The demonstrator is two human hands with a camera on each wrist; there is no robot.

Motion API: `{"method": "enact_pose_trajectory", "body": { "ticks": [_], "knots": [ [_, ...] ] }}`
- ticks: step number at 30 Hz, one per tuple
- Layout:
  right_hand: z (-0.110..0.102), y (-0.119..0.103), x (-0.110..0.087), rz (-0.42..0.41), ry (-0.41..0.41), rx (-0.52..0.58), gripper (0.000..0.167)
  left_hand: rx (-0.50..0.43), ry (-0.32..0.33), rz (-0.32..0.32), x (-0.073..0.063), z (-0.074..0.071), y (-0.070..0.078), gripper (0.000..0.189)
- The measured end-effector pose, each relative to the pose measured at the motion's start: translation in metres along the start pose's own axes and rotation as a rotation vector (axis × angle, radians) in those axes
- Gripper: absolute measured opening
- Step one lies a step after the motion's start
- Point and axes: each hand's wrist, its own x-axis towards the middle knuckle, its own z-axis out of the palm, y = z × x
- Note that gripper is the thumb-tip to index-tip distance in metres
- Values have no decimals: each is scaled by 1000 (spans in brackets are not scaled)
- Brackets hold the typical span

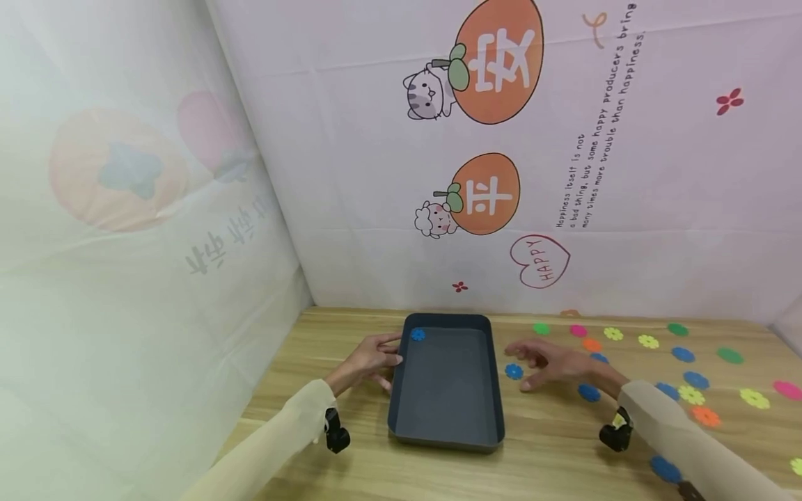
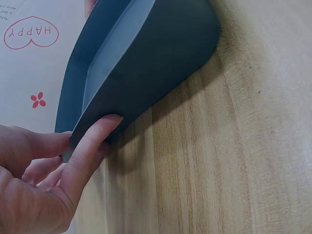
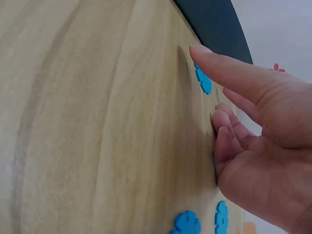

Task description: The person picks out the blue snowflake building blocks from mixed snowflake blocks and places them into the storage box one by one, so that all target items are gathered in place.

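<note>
A dark grey rectangular tray (image 1: 447, 390) lies on the wooden table, with one blue flower-shaped piece (image 1: 418, 335) inside near its far left corner. My left hand (image 1: 371, 358) holds the tray's left wall; the left wrist view shows one fingertip at the rim and another finger (image 2: 92, 136) along the outer side. To the tray's right, my right hand (image 1: 557, 363) hovers low over the table, thumb and fingers apart, holding nothing. Just beyond its fingers, close to the tray, lies another blue flower-shaped piece (image 1: 514, 371), partly covered by the thumb (image 3: 229, 70) in the right wrist view.
Several flat flower-shaped pieces in yellow (image 1: 691, 395), orange (image 1: 706, 416), green (image 1: 730, 356), pink (image 1: 578, 330) and blue are scattered over the right of the table, some beside and beneath the right forearm. Printed cloth walls (image 1: 376, 174) stand behind and at the left.
</note>
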Motion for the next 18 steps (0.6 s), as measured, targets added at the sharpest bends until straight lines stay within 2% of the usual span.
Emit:
{"method": "enact_pose_trajectory", "body": {
  "ticks": [8,18],
  "knots": [
    [11,6,1,-87,58,33,36,0,-1,13,-3,1,-2,63],
    [8,0,5,-45,82,57,26,0,6,24,-1,2,-4,63]
  ]
}}
